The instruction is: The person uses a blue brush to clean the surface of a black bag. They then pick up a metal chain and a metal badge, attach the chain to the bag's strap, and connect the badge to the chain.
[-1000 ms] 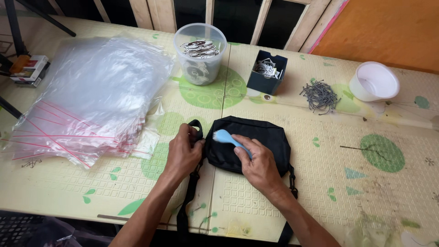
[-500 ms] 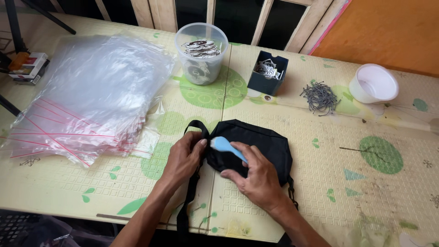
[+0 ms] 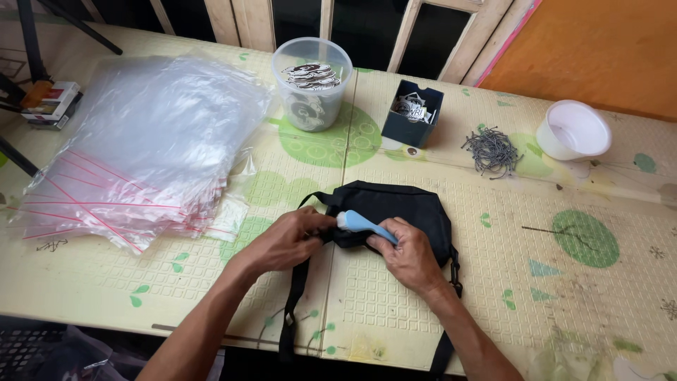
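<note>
Here, low in the middle of the frame, the left hand [image 3: 285, 240] pinches the black bag [image 3: 395, 212] on the desk [image 3: 564, 296] while the right hand [image 3: 409, 254] grips a light-blue tool [image 3: 363, 224] against it, the work seemingly midway, plastic sleeves [image 3: 134, 155] untouched.

bag strap [image 3: 290, 310] cut off below, tub contents [image 3: 312, 75] unclear

We count one black pouch [image 3: 405, 212]. Beyond it stand one clear tub [image 3: 312, 83], one dark box [image 3: 412, 113], one white cup [image 3: 572, 130] and one nail heap [image 3: 491, 149]; left of it, one stack of bags [image 3: 134, 148].
</note>
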